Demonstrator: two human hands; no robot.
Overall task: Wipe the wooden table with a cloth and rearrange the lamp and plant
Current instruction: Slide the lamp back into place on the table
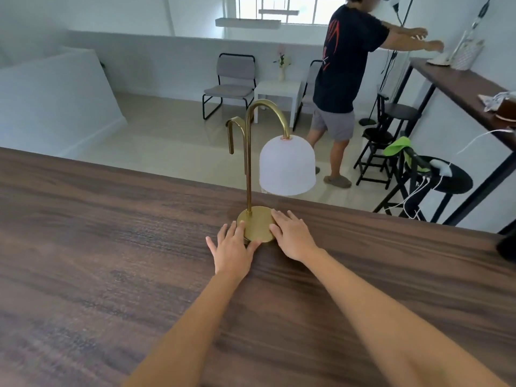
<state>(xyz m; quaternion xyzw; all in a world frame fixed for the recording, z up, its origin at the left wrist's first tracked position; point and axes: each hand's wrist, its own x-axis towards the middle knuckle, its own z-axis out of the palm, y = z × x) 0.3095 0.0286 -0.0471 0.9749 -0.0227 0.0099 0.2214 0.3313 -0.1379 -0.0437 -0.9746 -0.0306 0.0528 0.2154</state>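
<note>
The brass lamp with a curved neck and white dome shade (252,191) stands upright near the far edge of the dark wood-grain worktop (111,247). Its round base is bracketed by both hands: the left hand (233,247) at seven o'clock of the base, the right hand (291,236) at three o'clock, fingers flat and spread, touching the rim. Neither grip is closed on anything; the palms seem set to slide or steady the base rather than lift it. No cloth or plant shows on the worktop. Beyond it, at one o'clock, another person (343,79) reaches over a dark shelf.
</note>
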